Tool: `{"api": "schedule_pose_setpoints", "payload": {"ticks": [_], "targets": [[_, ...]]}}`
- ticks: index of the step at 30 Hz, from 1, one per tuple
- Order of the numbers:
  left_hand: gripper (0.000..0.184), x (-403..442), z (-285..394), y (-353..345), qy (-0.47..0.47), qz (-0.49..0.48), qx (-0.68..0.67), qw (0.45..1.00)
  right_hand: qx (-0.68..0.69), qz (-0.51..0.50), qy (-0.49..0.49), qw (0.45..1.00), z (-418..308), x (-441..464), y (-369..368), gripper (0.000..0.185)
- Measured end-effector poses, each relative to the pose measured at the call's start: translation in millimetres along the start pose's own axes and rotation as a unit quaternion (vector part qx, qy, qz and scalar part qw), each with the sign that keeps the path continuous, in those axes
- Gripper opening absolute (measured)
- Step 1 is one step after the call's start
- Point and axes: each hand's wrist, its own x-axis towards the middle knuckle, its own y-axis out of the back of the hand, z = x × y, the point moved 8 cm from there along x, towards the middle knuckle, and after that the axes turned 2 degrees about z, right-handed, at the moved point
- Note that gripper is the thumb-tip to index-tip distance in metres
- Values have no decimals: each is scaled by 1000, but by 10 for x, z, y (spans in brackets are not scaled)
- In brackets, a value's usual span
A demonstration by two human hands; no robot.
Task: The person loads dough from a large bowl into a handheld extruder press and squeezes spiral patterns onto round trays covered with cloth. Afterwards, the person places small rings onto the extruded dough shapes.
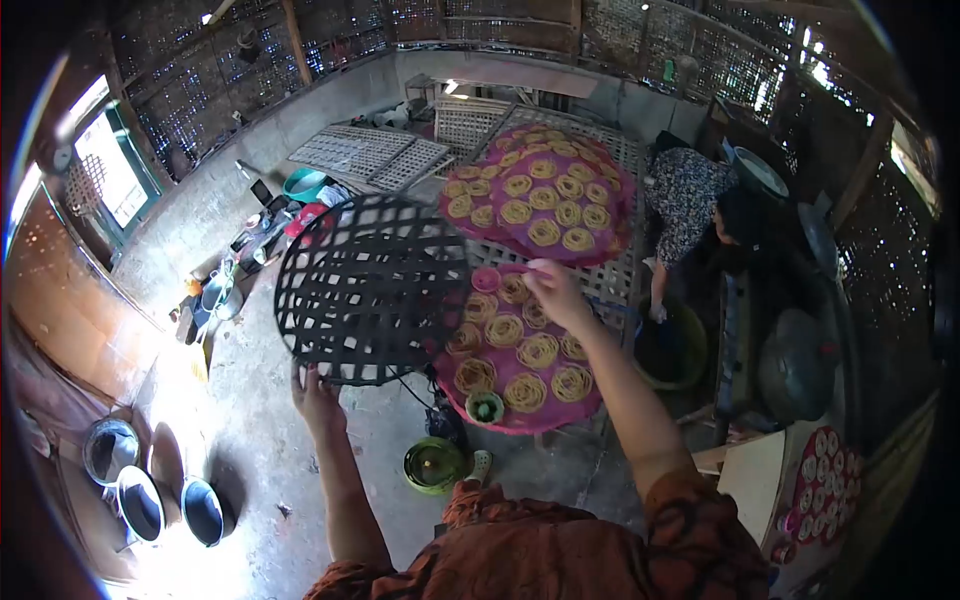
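Left hand (318,402) grips black lattice tray (372,290) at near-left rim; tray is round, no long axis, raised by left edge of pink cloth (550,414). Right hand (556,297) at cloth's far edge, nearer the noodle coils (538,350); fingers bent, can't tell if gripping. 1 pink cup (486,279) left of it.

A slatted platform (620,275) stretches toward one o'clock from centre, and on it a magenta cloth (620,215) is spread with rows of yellow coils (543,232). At its near end, toward five o'clock, lies a second pink cloth (507,361) with more coils, a green cup (485,407) at its seven and a pink cup (486,279) at its eleven. The grey floor (265,430) carries three dark tubs (225,513) at eight o'clock and a green bowl (409,466) between six and seven. At four o'clock, a pale table (750,477) bears pale rounds (824,467) on red.
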Motion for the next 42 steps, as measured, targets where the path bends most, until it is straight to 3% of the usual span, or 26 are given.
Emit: {"api": "schedule_pose_setpoints", "payload": {"ticks": [2,4,8,10,11,12,14,15,16,17,18,19,20,22,25,26,28,30,32,34,36,37,38,39,40,42], "targets": [[49,301,-90,232,-24,50,-51,997,-81,-21,-42,996,288,391,-467,47],[51,503,-235,391,-33,84,-44,995,-243,-17,100,965,583,730,-940,53],[52,669,-450,521,-23,133,-23,991,-369,-128,80,917,466,840,-1268,51],[52,663,-570,518,-4,120,-35,992,-129,-155,-72,977,732,1001,-1179,45],[54,633,-600,523,2,121,-24,992,-131,-157,-76,976,780,1072,-1105,45],[54,583,-564,489,7,121,-23,992,44,-132,-162,977,857,1118,-981,43],[55,468,-531,511,48,160,53,985,386,-59,-310,867,968,1045,-756,39],[55,522,-582,612,45,142,54,987,386,-53,-312,867,951,995,-597,39],[55,606,-640,748,50,137,56,988,215,-34,-233,948,873,984,-303,42],[53,706,-716,826,64,96,32,993,33,-16,-147,989,760,962,-64,45],[51,767,-737,809,77,57,6,995,29,-13,-151,988,796,856,35,45],[47,825,-744,862,87,59,17,994,-181,-22,-122,976,806,711,129,48],[46,796,-648,768,103,64,55,991,-383,-34,-89,919,829,546,189,52],[48,999,-772,934,27,-23,155,987,-427,-34,-22,903,1011,387,147,53],[50,783,-540,567,54,33,145,987,-314,1,-39,949,1117,407,209,49],[52,755,-553,491,69,31,164,984,-163,32,-39,985,1288,446,289,45],[54,799,-681,517,77,41,189,978,145,96,-43,984,1468,452,409,40],[55,953,-829,642,50,61,235,969,81,133,-50,987,1208,313,524,37],[51,1055,-902,604,39,31,154,987,135,-41,-56,988,451,36,28,38],[46,1001,-789,405,35,67,116,990,106,-209,-9,972,-296,-463,-569,39],[38,1239,-903,464,28,-6,21,999,8,-373,35,927,-637,-961,-1050,41],[32,1301,-802,431,-73,-81,288,951,-112,-355,74,925,-723,-1139,-1144,40],[27,1323,-703,403,-202,-101,516,826,-231,-330,110,909,-765,-1287,-1219,40],[24,1534,-975,598,-26,-100,205,973,-230,-324,106,911,-719,-1381,-1299,40],[23,1516,-1198,512,160,-82,-133,975,-235,-330,89,910,-598,-1457,-1383,39],[32,1492,-1168,464,179,-56,-140,972,-239,-327,67,912,-537,-1535,-1425,38]]}}
